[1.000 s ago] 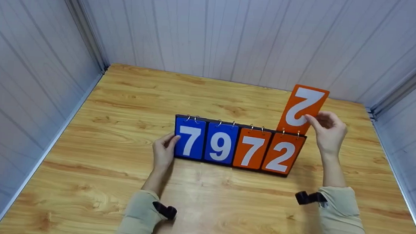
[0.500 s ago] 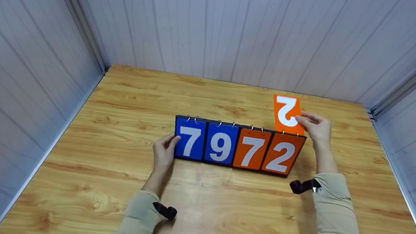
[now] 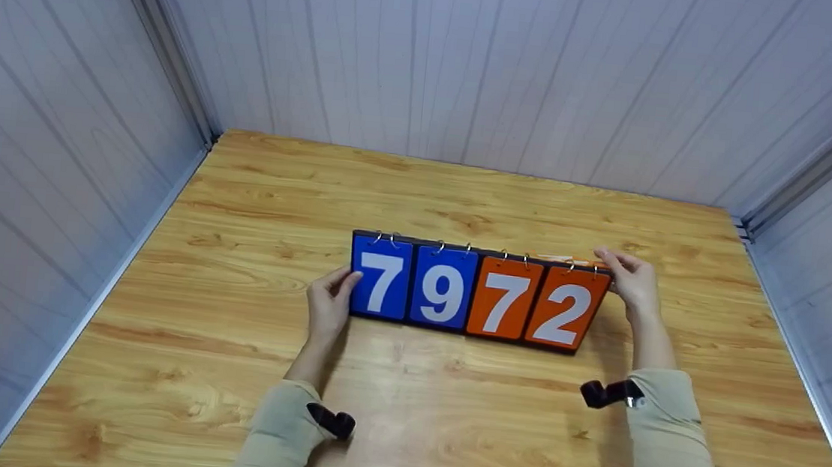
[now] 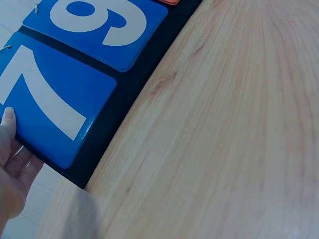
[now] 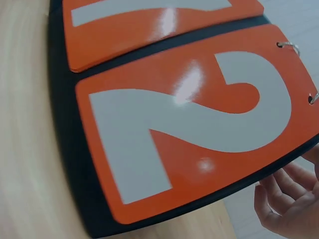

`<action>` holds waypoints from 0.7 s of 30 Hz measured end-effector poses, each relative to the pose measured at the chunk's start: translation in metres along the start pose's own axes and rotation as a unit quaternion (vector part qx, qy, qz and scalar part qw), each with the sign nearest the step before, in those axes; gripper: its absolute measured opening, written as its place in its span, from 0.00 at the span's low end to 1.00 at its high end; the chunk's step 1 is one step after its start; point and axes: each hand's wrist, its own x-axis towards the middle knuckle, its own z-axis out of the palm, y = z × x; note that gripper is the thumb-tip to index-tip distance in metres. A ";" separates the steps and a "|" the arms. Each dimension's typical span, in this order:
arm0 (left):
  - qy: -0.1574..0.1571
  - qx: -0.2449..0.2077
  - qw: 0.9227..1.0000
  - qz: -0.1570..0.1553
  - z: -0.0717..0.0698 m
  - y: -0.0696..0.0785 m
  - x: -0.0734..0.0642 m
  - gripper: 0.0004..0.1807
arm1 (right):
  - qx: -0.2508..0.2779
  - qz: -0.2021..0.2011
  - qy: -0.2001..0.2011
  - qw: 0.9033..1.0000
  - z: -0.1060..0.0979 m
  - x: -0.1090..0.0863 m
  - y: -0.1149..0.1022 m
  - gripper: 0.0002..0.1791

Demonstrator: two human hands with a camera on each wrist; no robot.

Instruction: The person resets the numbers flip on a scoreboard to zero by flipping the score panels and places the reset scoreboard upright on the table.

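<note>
A black flip scoreboard [image 3: 465,331] stands tilted on the table, showing blue cards 7 [image 3: 381,283] and 9 [image 3: 441,288], then orange cards 7 [image 3: 504,298] and 2 [image 3: 564,307]. My left hand [image 3: 327,305] pinches its left end, the thumb [image 4: 8,117] on the blue 7 card. At the top right corner, my right hand [image 3: 637,287] holds a turned-over orange card [image 3: 564,259], of which only a thin strip shows above the board. In the right wrist view the fingers [image 5: 284,189] are curled behind the board's edge.
The wood-grain table [image 3: 444,431] extends around the board. Pale panel walls [image 3: 438,62] enclose it at the back and both sides. Metal rings [image 3: 504,255] run along the board's top edge. A black camera mount [image 3: 609,393] sits on the right sleeve.
My right hand has swung the raised orange 2 card over the rings and down behind the board, moving left and lower. The left hand has kept its grip in place.
</note>
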 end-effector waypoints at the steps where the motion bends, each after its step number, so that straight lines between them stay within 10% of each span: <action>1: 0.000 -0.001 1.000 0.001 0.000 -0.005 0.001 0.09 | 0.006 -0.005 0.013 1.000 -0.004 0.008 0.014 0.24; 13: -0.003 -0.003 1.000 -0.008 0.003 -0.022 0.004 0.10 | 0.048 -0.108 0.111 0.987 -0.003 -0.035 0.053 0.24; 21: -0.001 -0.005 1.000 -0.022 0.002 -0.012 0.002 0.10 | -0.077 -0.127 0.098 0.984 0.044 -0.140 -0.040 0.21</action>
